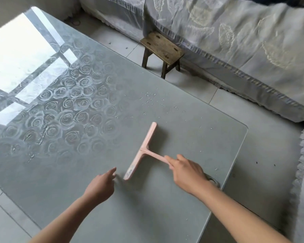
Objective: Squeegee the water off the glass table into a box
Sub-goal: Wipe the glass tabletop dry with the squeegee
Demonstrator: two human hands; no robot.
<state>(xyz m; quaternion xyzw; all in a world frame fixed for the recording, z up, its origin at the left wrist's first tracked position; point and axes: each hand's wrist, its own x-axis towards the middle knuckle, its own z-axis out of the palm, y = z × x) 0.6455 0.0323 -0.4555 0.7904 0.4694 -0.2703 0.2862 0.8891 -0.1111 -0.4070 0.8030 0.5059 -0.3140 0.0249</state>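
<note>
On the near right part of the glass desk [147, 216], a pink T-shaped squeegee [144, 151] is sitting with its blade bar on the glass, running from near-left to far-right. Its handle is pointing back toward the person's right side. The right hand [186, 171] is gripping the end of that handle, fingers wrapped around it, forefinger lying along the top. The left hand [102, 185] is holding nothing; its forefinger is sticking out toward the near end of the blade bar, just beside it, not touching the bar. Whether that fingertip is touching the glass, cannot tell. The hands are working apart, one on each side of the blade's near end. Small water droplets [150, 99] are lying scattered on the glass beyond the far end of the blade, a few more to its right near the desk edge. A rose pattern [68, 111] is showing through the far left half of the glass, and a bright window reflection [16, 58] is covering the far left corner. A round metal fitting [212, 181] is showing under the glass beside the right wrist. Past the desk's far edge, a small wooden stool [162, 48] is standing on the tiled floor [191, 85], against a sofa draped in a pale leaf-patterned cover [235, 41].
</note>
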